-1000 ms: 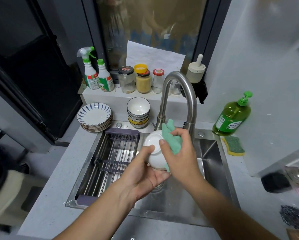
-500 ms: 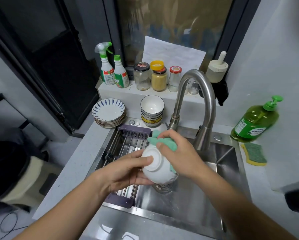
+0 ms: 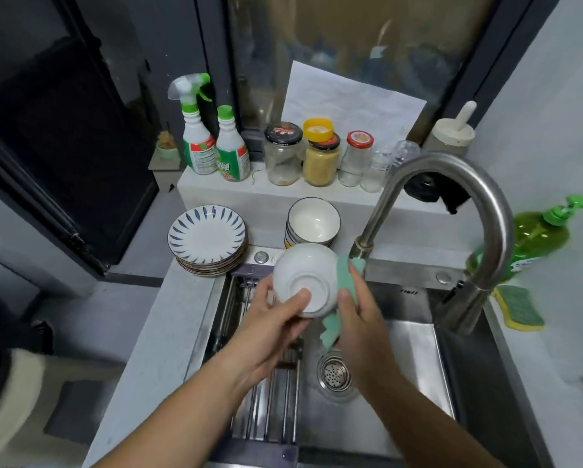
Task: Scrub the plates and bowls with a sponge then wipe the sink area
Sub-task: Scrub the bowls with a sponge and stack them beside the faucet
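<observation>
1 white bowl (image 3: pixel 303 275) is gripped, foot outward, by the left hand (image 3: pixel 266 336) over the sink (image 3: pixel 418 366). The green sponge (image 3: pixel 345 275), clutched in the right hand (image 3: pixel 361 329), has been swept from its top to its right wall, so the outside is judged nearly covered. The top stacked bowl (image 3: pixel 313 221) is seen empty, and 1 drain rack (image 3: pixel 276 410) is set in the sink.

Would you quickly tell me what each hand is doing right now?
Left hand: closed, holding the white bowl, base facing the camera.
Right hand: closed, pressing the green sponge against the bowl's side.
</observation>
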